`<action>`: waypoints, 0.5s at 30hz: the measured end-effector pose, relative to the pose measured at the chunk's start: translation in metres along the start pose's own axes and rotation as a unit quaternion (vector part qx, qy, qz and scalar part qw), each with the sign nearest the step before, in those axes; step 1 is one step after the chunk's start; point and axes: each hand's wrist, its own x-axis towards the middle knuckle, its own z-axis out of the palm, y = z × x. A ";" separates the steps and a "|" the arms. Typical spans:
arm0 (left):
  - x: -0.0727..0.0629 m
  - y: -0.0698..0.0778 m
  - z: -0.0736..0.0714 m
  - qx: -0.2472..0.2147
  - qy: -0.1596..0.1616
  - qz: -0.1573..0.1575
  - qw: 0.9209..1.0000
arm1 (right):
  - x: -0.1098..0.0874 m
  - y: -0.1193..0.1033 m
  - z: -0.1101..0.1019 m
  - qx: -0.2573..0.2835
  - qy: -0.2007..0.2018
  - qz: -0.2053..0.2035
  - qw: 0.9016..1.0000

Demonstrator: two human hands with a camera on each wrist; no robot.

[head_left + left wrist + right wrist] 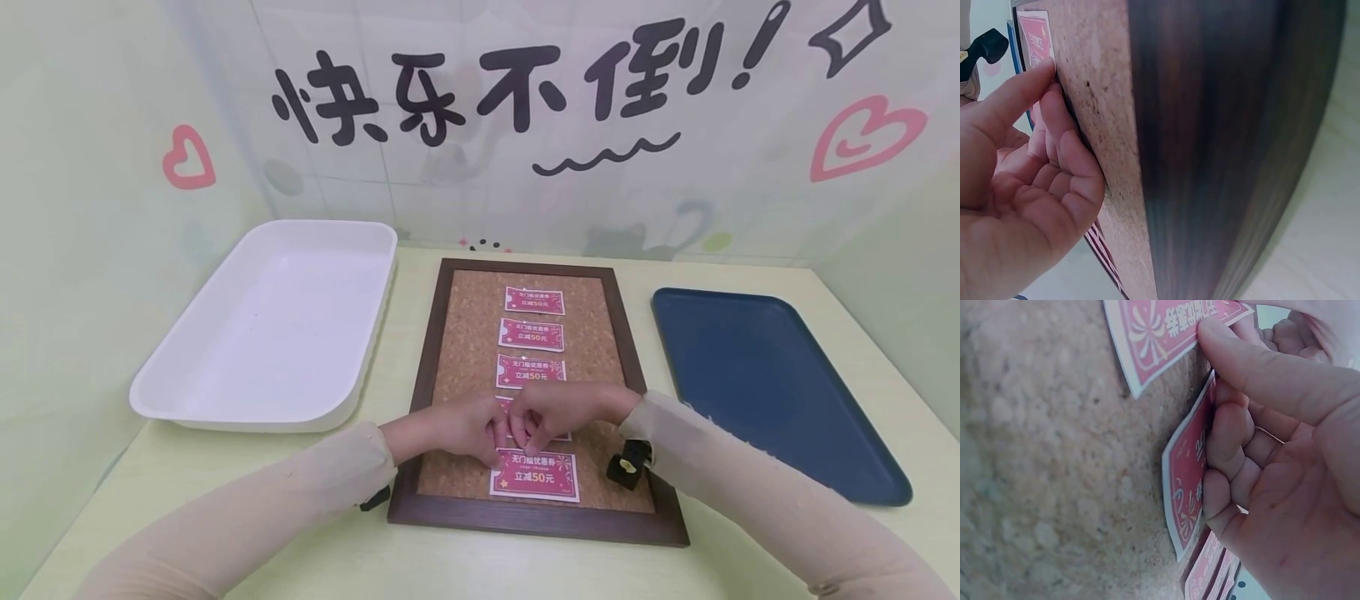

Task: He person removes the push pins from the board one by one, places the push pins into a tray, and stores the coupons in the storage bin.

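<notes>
Several pink coupons with white edges run in a column down a cork board [465,333] with a dark brown frame. Both hands meet at the top edge of the nearest coupon [534,487]. My left hand [467,425] pinches near its upper left corner with thumb and forefinger. In the right wrist view, the thumb of my right hand [555,408] lies on that coupon's upper edge, the other fingers curled beneath. Those curled fingers partly cover the second coupon [1186,478]. Farther up lies the third coupon [530,372]. What sits between the fingertips is hidden.
A deep white tray [360,367] stands left of the board, and a shallow blue tray [772,392] lies to its right. The pale table [315,525] backs onto a printed wall. Each wrist carries a small black camera [628,467].
</notes>
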 end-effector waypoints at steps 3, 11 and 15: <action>0.000 0.000 0.000 0.003 0.002 -0.006 1.000 | 0.000 -0.001 -0.001 -0.004 0.001 0.003 1.000; 0.000 0.000 0.000 0.003 0.003 -0.003 1.000 | 0.001 -0.002 -0.002 -0.008 0.003 0.008 1.000; 0.001 -0.001 0.001 -0.001 0.003 0.000 1.000 | 0.001 -0.002 -0.001 -0.008 0.004 0.005 1.000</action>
